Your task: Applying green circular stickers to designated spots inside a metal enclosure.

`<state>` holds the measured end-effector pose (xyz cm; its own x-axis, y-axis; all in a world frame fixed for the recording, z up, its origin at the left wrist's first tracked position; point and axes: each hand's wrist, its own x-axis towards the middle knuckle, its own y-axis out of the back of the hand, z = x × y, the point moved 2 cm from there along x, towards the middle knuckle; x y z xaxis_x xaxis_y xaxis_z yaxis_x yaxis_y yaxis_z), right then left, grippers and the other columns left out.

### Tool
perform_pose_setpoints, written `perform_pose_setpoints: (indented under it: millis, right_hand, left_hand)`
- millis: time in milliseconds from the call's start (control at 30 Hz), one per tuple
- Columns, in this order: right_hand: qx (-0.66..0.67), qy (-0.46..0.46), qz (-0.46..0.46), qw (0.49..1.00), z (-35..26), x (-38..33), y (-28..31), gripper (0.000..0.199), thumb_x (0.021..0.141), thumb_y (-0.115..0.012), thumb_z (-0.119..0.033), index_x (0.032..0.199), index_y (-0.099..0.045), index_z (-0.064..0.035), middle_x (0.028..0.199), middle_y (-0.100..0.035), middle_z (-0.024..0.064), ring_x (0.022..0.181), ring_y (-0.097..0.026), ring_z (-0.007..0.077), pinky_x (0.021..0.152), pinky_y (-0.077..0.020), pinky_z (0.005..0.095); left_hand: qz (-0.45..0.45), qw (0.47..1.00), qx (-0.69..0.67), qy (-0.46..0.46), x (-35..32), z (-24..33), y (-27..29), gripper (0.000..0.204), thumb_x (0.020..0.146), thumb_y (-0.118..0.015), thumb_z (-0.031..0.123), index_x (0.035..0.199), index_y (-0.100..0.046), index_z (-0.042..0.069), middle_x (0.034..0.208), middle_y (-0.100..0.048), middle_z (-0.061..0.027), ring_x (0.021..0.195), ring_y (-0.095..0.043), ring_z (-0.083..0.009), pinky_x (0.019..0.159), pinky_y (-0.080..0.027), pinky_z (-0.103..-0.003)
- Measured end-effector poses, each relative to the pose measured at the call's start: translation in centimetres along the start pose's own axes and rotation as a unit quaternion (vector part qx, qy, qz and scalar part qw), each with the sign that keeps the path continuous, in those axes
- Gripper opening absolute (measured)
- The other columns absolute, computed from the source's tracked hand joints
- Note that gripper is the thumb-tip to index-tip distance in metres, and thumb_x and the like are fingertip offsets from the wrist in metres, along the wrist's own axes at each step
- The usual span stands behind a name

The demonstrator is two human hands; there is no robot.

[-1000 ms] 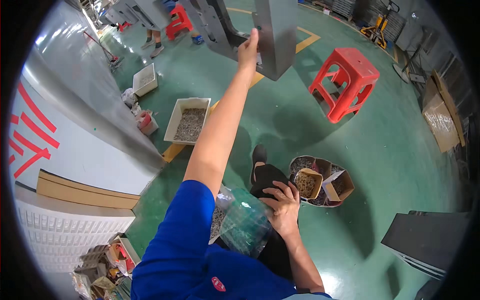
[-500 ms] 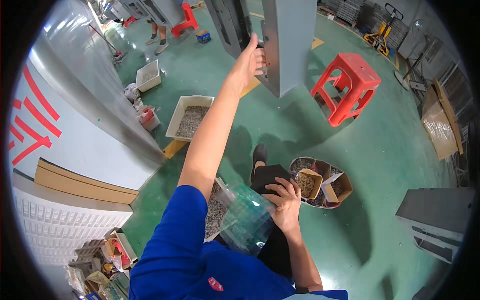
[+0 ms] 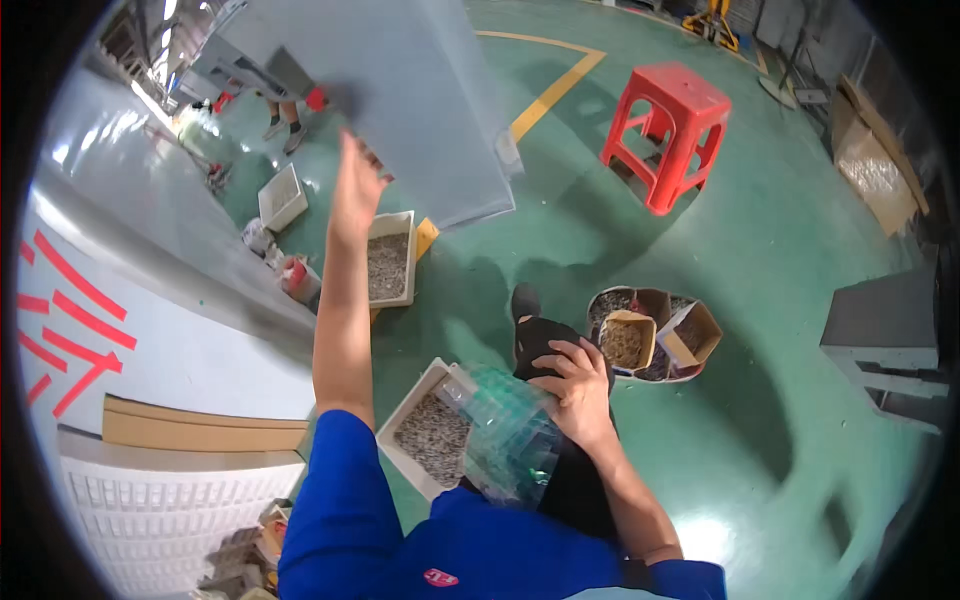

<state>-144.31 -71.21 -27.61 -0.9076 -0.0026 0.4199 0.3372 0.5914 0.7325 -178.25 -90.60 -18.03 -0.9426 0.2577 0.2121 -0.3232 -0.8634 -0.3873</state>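
Left hand: your left hand (image 3: pixel 357 190) is raised with fingers outstretched, at the panel's lower left edge; you cannot tell whether it touches.
Grey panel: the sheet-metal panel (image 3: pixel 425 115) stands ahead of you, its lower right corner by the yellow floor line (image 3: pixel 557 95).
Right hand: your right hand (image 3: pixel 577 393) lies on your knee (image 3: pixel 533 340), fingers spread.
Plastic bag: the clear greenish bag (image 3: pixel 508 430) lies across your lap, overlapping the near bin's right edge.
Near bin: this white bin (image 3: pixel 408 400) holds small metal parts (image 3: pixel 430 440).
Red stool: the plastic stool (image 3: pixel 683 90) stands right of the panel.
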Motion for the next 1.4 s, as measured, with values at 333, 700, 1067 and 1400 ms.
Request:
perform_pose_setpoints:
  millis: [333, 700, 1067, 1400]
  right_hand:
    - [0.019, -0.001, -0.016, 1.000, 0.1, 0.1, -0.3, 0.023, 0.056, -0.070, -0.013, 0.078, -0.070, -0.0148, 0.099, -0.064, -0.0012, 0.115, -0.050, 0.0203, 0.104, -0.0313, 0.0466]
    - [0.026, -0.004, -0.007, 1.000, 0.6, -0.4, -0.1, 0.018, 0.058, -0.069, -0.013, 0.076, -0.071, -0.0136, 0.100, -0.064, -0.0013, 0.116, -0.049, 0.0185, 0.105, -0.0296, 0.0451]
    - [0.034, 0.001, 0.007, 0.999, 0.8, -0.3, 0.2, 0.018, 0.056, -0.070, -0.013, 0.074, -0.071, -0.0135, 0.097, -0.065, -0.0008, 0.115, -0.050, 0.0189, 0.105, -0.0301, 0.0444]
    - [0.033, -0.006, 0.011, 0.999, 0.6, -0.3, 0.0, 0.019, 0.056, -0.070, -0.012, 0.074, -0.071, -0.0153, 0.097, -0.064, -0.0027, 0.114, -0.050, 0.0187, 0.104, -0.0302, 0.0453]
  left_hand:
    - [0.188, 0.833, 0.396, -0.338, -4.4, 3.4, -11.6, 0.119, 0.067, -0.081, 0.034, 0.144, 0.003, -0.002, 0.149, -0.002, -0.0259, 0.140, -0.006, -0.0361, 0.113, -0.011, -0.046]
    - [0.118, 0.865, 0.357, -0.332, 1.1, 0.8, -10.2, 0.114, 0.067, -0.081, 0.028, 0.147, -0.003, 0.005, 0.146, -0.019, -0.0203, 0.134, -0.024, -0.0333, 0.111, -0.019, -0.045]
    - [-0.097, 0.947, 0.209, -0.225, 3.7, 3.3, -4.1, 0.095, 0.076, -0.067, 0.004, 0.148, -0.006, 0.017, 0.131, -0.040, -0.0145, 0.115, -0.045, -0.0246, 0.099, -0.034, -0.035]
    - [-0.196, 0.955, 0.123, -0.188, 3.8, 3.4, -2.7, 0.091, 0.074, -0.057, 0.000, 0.148, -0.007, 0.015, 0.144, -0.027, -0.0099, 0.132, -0.029, -0.0281, 0.109, -0.022, -0.039]
